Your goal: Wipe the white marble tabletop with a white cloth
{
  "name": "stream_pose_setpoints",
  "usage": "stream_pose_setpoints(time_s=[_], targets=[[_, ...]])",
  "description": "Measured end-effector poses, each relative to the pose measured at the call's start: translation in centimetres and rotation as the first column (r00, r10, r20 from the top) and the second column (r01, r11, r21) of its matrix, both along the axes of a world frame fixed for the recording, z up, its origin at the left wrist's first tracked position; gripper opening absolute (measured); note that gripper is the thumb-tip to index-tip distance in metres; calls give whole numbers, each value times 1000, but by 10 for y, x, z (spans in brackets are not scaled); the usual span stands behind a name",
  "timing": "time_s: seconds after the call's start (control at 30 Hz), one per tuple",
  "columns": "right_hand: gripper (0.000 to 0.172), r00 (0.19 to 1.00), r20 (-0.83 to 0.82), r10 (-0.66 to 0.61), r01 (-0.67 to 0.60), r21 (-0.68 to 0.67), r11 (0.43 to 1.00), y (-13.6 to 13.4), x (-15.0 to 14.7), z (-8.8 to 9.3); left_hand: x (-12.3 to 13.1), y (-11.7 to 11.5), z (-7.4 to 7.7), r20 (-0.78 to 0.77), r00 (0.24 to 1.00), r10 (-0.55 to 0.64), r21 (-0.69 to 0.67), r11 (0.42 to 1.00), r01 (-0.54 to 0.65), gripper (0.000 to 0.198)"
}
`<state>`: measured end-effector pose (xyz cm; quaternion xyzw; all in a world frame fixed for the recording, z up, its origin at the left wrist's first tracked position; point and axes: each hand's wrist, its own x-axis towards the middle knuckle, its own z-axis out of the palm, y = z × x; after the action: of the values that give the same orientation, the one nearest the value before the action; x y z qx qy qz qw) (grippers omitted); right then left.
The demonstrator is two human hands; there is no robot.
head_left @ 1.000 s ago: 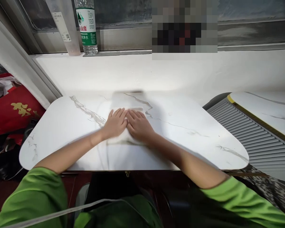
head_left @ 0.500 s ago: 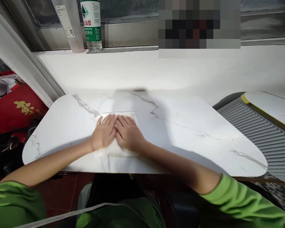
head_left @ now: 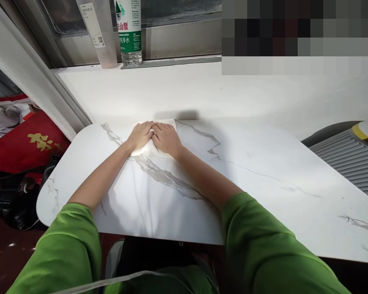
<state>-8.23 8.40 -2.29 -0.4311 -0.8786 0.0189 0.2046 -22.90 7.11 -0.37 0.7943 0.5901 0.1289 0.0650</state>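
Observation:
A white cloth [head_left: 153,150] lies on the marble-patterned white table [head_left: 263,159], close to the wall at the table's back edge. My left hand [head_left: 141,135] rests flat on the cloth's left part, fingers pointing toward the wall. Beside it, my right hand [head_left: 168,139] presses flat on the right part, and the two hands touch at the thumbs and index fingers. Both palms cover much of the cloth, so its middle is hidden. Neither hand's fingers are curled round it.
On the window ledge stand a clear plastic cup [head_left: 99,36] and a water bottle [head_left: 130,41]. A red bag [head_left: 33,139] sits left of the table. Grey ribbed furniture [head_left: 349,159] stands at the right. A pale cord [head_left: 125,278] hangs low in front.
Both hands have slid the cloth away from me, from the table's middle to its back edge. My arms stretch further forward, and the view has shifted slightly.

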Motion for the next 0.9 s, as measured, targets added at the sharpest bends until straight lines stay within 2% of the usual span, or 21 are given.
stream_pose_setpoints(time_s=[0.1, 0.2, 0.37, 0.43, 0.5, 0.57, 0.63, 0.7, 0.77, 0.9], targets=[[46, 1000, 17, 27, -27, 14, 1000, -17, 4, -3, 1, -21, 1, -22, 1000, -2, -19, 1000, 1, 53], [46, 999, 10, 49, -50, 76, 996, -51, 10, -9, 2, -56, 1, -42, 999, -21, -38, 999, 19, 54], [51, 993, -11, 116, -112, 178, 978, -140, 27, -13, 9, -149, -4, -44, 994, -100, 0, 995, 101, 56], [52, 983, -6, 186, -182, 177, 967, -174, 33, -10, 13, -189, -5, -29, 997, -67, 60, 996, 69, 57], [52, 966, -11, 259, -253, 163, 954, -199, 36, -6, 15, -222, -6, -10, 999, -31, 95, 995, 32, 56], [52, 953, -25, 303, -297, 139, 945, -212, 35, -3, 15, -242, -5, -1, 1000, -6, 96, 995, 6, 56], [51, 948, -36, 316, -310, 115, 944, -212, 30, -1, 11, -246, -4, 2, 1000, 13, 76, 997, -13, 56], [51, 949, -42, 314, -308, 103, 946, -198, 21, -1, 4, -233, -2, 5, 999, 34, 47, 998, -34, 56], [47, 953, -45, 301, -296, 91, 951, -175, 7, -1, -7, -208, -2, -1, 998, 60, 13, 998, -60, 56], [42, 977, -54, 208, -206, 44, 978, -112, -24, -2, -31, -135, 0, -31, 993, 110, -63, 992, -111, 58]])
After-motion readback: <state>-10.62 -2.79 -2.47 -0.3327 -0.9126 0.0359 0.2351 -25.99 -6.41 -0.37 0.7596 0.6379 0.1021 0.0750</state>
